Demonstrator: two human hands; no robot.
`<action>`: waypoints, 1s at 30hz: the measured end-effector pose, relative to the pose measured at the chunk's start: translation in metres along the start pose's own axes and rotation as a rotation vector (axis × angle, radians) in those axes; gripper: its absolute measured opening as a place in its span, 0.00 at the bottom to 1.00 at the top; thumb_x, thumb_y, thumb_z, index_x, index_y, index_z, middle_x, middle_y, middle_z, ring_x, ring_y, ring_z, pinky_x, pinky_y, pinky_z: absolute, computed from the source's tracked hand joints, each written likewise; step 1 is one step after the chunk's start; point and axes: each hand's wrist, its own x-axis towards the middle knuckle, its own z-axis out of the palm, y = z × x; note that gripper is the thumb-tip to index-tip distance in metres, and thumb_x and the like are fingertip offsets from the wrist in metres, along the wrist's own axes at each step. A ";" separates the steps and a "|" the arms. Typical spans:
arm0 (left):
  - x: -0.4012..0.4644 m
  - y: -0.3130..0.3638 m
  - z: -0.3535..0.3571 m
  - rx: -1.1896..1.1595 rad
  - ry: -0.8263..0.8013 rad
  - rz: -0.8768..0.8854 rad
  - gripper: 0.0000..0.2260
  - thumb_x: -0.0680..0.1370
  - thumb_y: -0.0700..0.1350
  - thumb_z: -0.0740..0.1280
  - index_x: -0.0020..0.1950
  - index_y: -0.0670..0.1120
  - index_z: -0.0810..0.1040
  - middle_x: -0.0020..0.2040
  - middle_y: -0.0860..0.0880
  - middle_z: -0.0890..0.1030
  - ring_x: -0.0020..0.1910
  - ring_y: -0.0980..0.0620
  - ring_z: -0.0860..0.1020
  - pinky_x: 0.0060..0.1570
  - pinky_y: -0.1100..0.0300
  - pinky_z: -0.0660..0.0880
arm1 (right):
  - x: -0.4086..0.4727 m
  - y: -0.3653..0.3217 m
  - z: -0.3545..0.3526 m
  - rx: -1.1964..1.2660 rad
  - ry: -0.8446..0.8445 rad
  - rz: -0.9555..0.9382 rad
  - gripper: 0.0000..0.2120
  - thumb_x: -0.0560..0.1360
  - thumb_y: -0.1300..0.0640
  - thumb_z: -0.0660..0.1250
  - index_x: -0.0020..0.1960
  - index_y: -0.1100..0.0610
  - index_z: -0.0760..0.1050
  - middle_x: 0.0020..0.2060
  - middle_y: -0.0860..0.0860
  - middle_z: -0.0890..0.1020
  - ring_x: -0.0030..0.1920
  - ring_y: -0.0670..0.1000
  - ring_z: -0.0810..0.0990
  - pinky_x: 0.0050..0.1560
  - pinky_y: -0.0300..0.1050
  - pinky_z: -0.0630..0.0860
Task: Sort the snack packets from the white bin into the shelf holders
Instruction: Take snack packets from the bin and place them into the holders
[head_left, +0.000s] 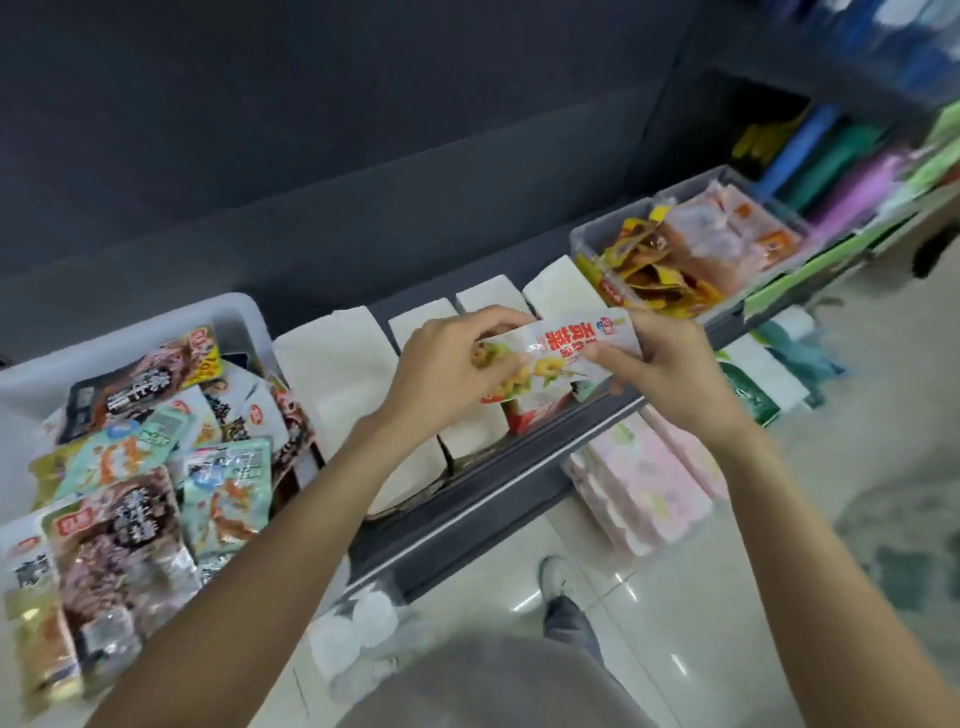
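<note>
Both hands hold one white snack packet (558, 353) with red lettering and a food picture, above the row of white shelf holders (332, 358). My left hand (447, 358) pinches its left end, and my right hand (660, 364) grips its right end. The white bin (228, 317) stands at the left on the shelf, heaped with several dark, teal and pale packets (150, 457). Under the held packet a red-and-white packet (530, 415) stands in one holder.
A clear bin (584, 239) with orange and pink packets sits on the shelf at the right. Pink wrapped packs (644, 483) lie on the lower shelf, a green-and-white pack (748, 395) beside them. The dark shelf edge (467, 514) runs diagonally; tiled floor and my shoe (553, 574) lie below.
</note>
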 end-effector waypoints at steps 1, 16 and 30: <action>0.010 0.002 0.015 0.054 0.059 -0.005 0.16 0.74 0.49 0.71 0.61 0.54 0.77 0.57 0.57 0.80 0.52 0.60 0.76 0.53 0.59 0.74 | 0.005 0.016 -0.012 0.000 0.029 0.018 0.07 0.76 0.61 0.67 0.50 0.50 0.77 0.36 0.33 0.81 0.33 0.34 0.79 0.30 0.29 0.72; -0.021 0.003 0.118 0.689 0.177 -0.447 0.07 0.64 0.48 0.79 0.39 0.52 0.83 0.51 0.47 0.78 0.49 0.43 0.75 0.44 0.50 0.73 | 0.084 0.081 -0.018 -0.389 -0.036 -0.400 0.12 0.76 0.59 0.67 0.58 0.61 0.78 0.41 0.58 0.85 0.39 0.57 0.84 0.45 0.44 0.78; -0.024 -0.003 0.131 0.719 0.248 -0.428 0.05 0.65 0.45 0.78 0.37 0.48 0.83 0.51 0.51 0.80 0.53 0.47 0.74 0.48 0.52 0.70 | 0.057 0.121 0.011 -0.482 -0.584 -0.611 0.10 0.75 0.62 0.69 0.56 0.57 0.78 0.47 0.54 0.84 0.44 0.54 0.83 0.49 0.47 0.79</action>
